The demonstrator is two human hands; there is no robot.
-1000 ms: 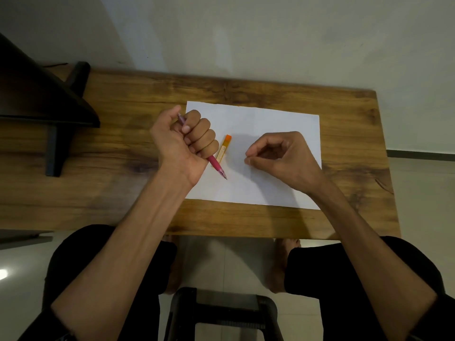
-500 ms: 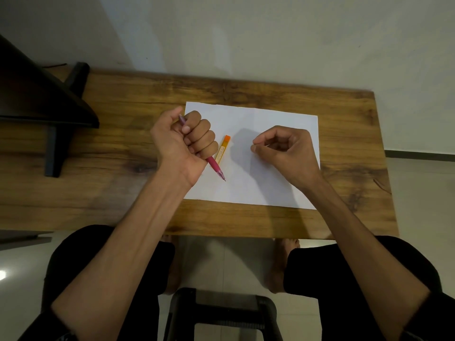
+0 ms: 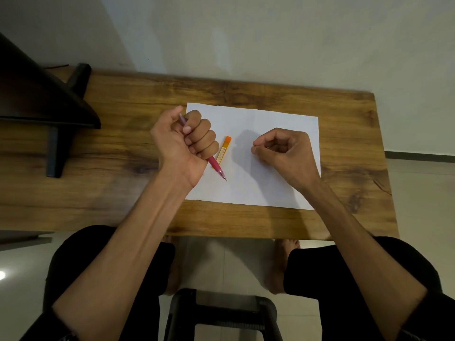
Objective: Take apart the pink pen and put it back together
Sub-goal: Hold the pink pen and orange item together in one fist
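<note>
— What sits at the far left of the brown wooden table [image 3: 344, 134]?

— A dark angled stand [image 3: 49, 99], well apart from the hands. Moving right, the left hand [image 3: 183, 143] is a closed fist wrapped around the slim pink plastic pen [image 3: 216, 167]. The pen runs diagonally through the fist — its upper end shows by the thumb, its dark pointed tip juts out below the little finger, over the white sheet of paper [image 3: 270, 188].

— And next to it?

— A small orange rectangular tube with a label [image 3: 224, 150] lies on the paper just beside the left knuckles, partly behind the pen.

— The right hand [image 3: 285, 153]?

— Loosely curled, thumb and forefinger pinched together; whether it holds anything, I cannot tell. It is well apart from the pen, over the paper's right half.
</note>
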